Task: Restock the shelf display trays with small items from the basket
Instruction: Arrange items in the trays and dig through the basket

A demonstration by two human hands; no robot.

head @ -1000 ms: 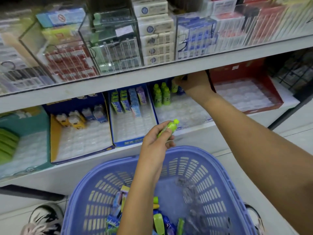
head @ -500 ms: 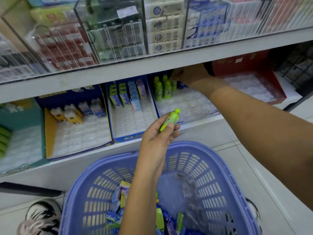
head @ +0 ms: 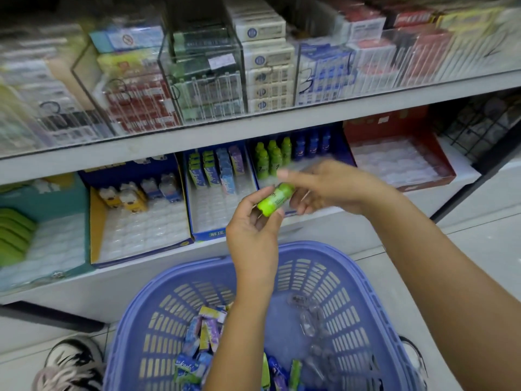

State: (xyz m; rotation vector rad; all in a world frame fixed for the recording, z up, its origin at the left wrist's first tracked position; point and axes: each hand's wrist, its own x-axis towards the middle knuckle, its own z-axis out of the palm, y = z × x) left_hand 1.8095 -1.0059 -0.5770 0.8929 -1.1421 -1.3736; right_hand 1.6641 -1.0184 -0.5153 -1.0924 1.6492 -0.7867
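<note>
My left hand (head: pixel 253 230) holds a small green bottle (head: pixel 275 200) by its lower end, just above the blue basket (head: pixel 346 266). My right hand (head: pixel 335 187) is blurred; its fingers close round the bottle's upper end and hide the cap. Behind the hands, the blue display tray (head: pixel 346 145) on the lower shelf holds several green bottles (head: pixel 270 158) and three blue bottles (head: pixel 313 142) in its back rows. Small packets and bottles (head: pixel 203 342) lie in the bottom of the basket.
Left of it stand a tray with packets (head: pixel 214 170), a yellow-sided tray with small figures (head: pixel 95 221) and a teal tray (head: pixel 42 198). A red tray (head: pixel 439 162) sits at the right. Glass-fronted boxes (head: pixel 265 60) fill the upper shelf. Shoes (head: pixel 70 362) flank the basket.
My right hand has come back from the rear of the bottle tray to the green bottle in my left hand. My left hand has lifted the bottle slightly toward the shelf.
</note>
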